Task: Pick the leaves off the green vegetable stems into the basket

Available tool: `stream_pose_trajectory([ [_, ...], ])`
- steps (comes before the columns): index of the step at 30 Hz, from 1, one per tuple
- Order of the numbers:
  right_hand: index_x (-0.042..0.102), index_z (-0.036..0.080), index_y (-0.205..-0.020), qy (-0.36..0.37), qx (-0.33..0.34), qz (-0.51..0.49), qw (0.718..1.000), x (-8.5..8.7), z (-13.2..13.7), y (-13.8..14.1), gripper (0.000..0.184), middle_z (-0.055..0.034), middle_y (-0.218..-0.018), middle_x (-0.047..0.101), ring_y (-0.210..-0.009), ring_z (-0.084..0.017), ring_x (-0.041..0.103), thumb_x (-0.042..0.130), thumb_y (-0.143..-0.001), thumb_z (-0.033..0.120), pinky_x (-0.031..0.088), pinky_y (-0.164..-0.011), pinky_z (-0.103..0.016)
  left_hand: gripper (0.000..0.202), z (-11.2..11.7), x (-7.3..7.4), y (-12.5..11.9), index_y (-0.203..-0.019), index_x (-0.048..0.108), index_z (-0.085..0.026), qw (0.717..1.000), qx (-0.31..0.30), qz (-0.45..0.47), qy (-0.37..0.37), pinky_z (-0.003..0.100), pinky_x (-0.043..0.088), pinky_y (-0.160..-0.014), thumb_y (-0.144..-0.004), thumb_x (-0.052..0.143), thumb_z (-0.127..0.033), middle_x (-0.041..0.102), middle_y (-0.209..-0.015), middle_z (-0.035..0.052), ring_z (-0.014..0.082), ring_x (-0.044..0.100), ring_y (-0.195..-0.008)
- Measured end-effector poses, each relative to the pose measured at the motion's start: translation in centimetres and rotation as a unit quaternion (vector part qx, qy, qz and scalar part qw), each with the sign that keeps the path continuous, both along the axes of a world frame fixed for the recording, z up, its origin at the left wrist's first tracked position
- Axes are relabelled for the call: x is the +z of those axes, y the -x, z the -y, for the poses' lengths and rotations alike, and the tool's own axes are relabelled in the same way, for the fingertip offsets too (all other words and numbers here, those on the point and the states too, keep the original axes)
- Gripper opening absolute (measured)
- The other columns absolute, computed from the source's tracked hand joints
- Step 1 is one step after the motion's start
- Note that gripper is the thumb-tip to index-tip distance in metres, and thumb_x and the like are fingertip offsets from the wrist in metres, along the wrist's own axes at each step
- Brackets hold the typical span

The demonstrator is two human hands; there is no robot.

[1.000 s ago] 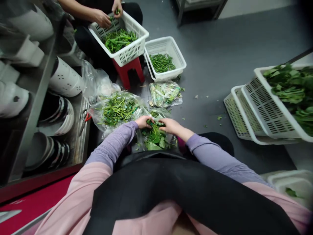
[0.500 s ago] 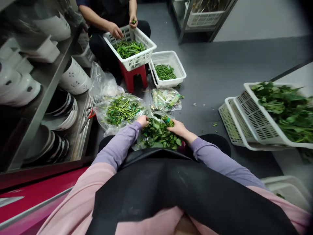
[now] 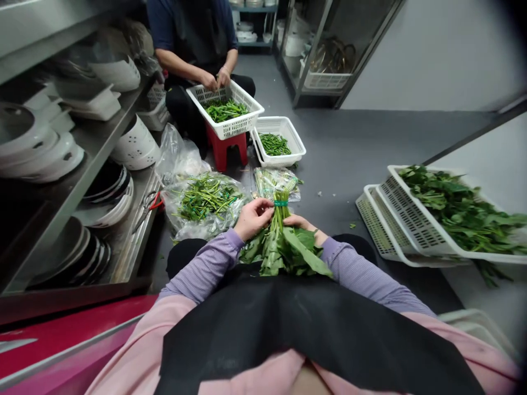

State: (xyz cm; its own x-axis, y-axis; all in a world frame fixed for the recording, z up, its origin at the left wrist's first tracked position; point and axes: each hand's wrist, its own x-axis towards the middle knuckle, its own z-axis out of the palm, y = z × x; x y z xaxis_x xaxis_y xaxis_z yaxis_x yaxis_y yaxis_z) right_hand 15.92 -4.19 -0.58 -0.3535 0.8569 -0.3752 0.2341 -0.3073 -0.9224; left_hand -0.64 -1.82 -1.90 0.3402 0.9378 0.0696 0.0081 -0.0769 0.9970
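Observation:
A bunch of leafy greens [image 3: 284, 249] is held upright in front of my apron, stems up and leaves hanging down. Around its stems runs a green band [image 3: 281, 203]. My right hand [image 3: 307, 226] is closed round the bunch from the right, below the band; its fingers are partly hidden by leaves. With thumb and fingertips together, my left hand [image 3: 256, 217] pinches at the left side of the band. Just left of the hands lies an open plastic bag with loose green stems [image 3: 209, 196]. Behind the bunch is a clear bag of banded stems [image 3: 267, 180].
Across from me a person's hands [image 3: 217, 79] work over a white basket [image 3: 234, 129] on a red stool [image 3: 225, 149]. Another basket [image 3: 284, 160] stands beside it. Leafy greens fill a tilted basket [image 3: 428, 233] at right. Red-handled scissors [image 3: 149, 207] lie on the left shelf.
My right hand has brought the bunch up in front of me and turned its stems upward. My left hand has moved to its band. The other person's hands have come together. The view has tilted up.

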Motion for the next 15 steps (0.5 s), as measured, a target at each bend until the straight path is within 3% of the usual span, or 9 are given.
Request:
stream_pose_trajectory([
  [4, 0.061, 0.014, -0.087, 0.063, -0.029, -0.039, 0.997, -0.2, -0.9, 1.6, 0.030, -0.0056, -0.080, 0.066, -0.068, -0.017, 0.060, 0.060, -0.064, 0.034, 0.048, -0.070, -0.030, 0.020, -1.4, -1.4, 1.0, -0.083, 0.057, -0.014, 0.996, 0.080, -0.037, -0.034, 0.017, 0.039, -0.046, -0.070, 0.060, -0.030, 0.056, -0.067, -0.0012, 0.0048, 0.047, -0.049],
  [10, 0.059, 0.013, -0.090, -0.088, -0.101, 0.141, 0.981, 0.7, -1.1, 3.1, 0.035, -0.0030, -0.079, 0.064, -0.071, -0.016, 0.058, 0.062, -0.062, 0.032, 0.045, -0.067, -0.027, 0.014, -1.5, -1.1, 1.2, -0.079, 0.055, -0.015, 0.986, 0.133, -0.061, -0.073, 0.017, 0.041, -0.050, -0.071, 0.058, -0.027, 0.057, -0.068, -0.0013, 0.0053, 0.048, -0.052],
  [15, 0.060, 0.015, -0.089, -0.135, -0.084, 0.288, 0.944, 1.6, -0.8, 3.6, 0.031, -0.0044, -0.082, 0.065, -0.075, -0.018, 0.059, 0.058, -0.064, 0.032, 0.043, -0.066, -0.026, 0.012, -0.3, -0.9, 1.1, -0.081, 0.055, -0.016, 0.969, 0.164, -0.116, -0.144, 0.018, 0.042, -0.051, -0.075, 0.057, -0.026, 0.058, -0.071, -0.0013, 0.0048, 0.048, -0.050],
])
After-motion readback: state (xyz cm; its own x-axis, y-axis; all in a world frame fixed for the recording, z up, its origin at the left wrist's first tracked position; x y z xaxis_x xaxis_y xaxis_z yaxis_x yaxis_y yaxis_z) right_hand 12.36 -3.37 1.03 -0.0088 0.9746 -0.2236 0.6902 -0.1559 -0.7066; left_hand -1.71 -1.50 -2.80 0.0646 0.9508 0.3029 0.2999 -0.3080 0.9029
